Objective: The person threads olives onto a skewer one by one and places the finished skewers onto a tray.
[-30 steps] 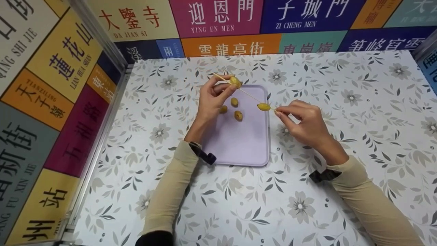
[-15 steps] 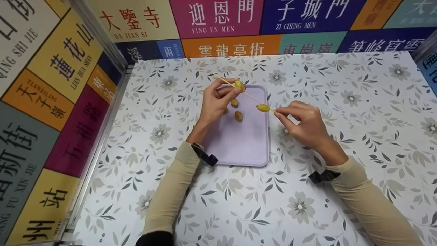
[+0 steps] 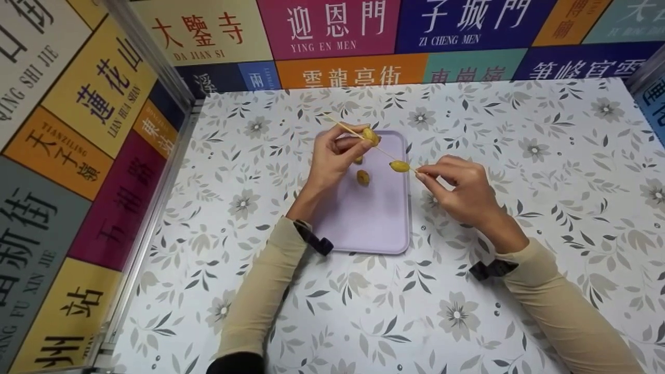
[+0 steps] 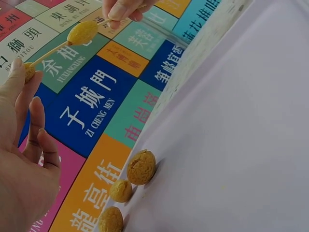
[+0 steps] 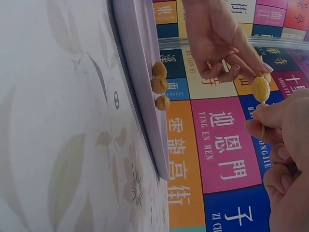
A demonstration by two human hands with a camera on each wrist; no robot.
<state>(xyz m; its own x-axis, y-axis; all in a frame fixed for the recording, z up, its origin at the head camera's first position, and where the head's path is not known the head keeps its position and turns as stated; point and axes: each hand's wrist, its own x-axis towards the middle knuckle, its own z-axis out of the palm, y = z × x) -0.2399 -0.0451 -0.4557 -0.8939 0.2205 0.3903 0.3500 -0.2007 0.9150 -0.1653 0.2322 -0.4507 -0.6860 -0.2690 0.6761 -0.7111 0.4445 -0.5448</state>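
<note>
You are holding a thin stick (image 4: 52,53) between your two hands, and it is sloping down from your left hand (image 3: 331,158) to your right hand (image 3: 464,189). Your right hand is pinching the low end of the stick with the thumb and pointing finger pressing together. Just beside those fingertips, a long yellow fruit (image 3: 399,166) is sitting on the stick, and the stick is poking out of both its ends. Your left hand is pinching a wrinkly yellow fruit (image 3: 370,136) with its thumb and finger, and the far end of the stick is sticking out past that hand. I am not able to tell if the stick is going all the way through this one. Your left hand is staying up over the light purple tray (image 3: 371,218), and your right hand is lying just off the tray's right side. Three loose fruits (image 4: 141,167) are resting close together on the tray, and your left hand is hiding some of them from the head camera. The tray is lying flat on a white cloth (image 3: 363,291) with gray flowers and leaves. You are wearing tan sleeves (image 3: 267,291), and a black band (image 3: 493,269) is showing near each wrist. Behind the table, bright signs (image 3: 332,26) with big letters are covering the wall.
</note>
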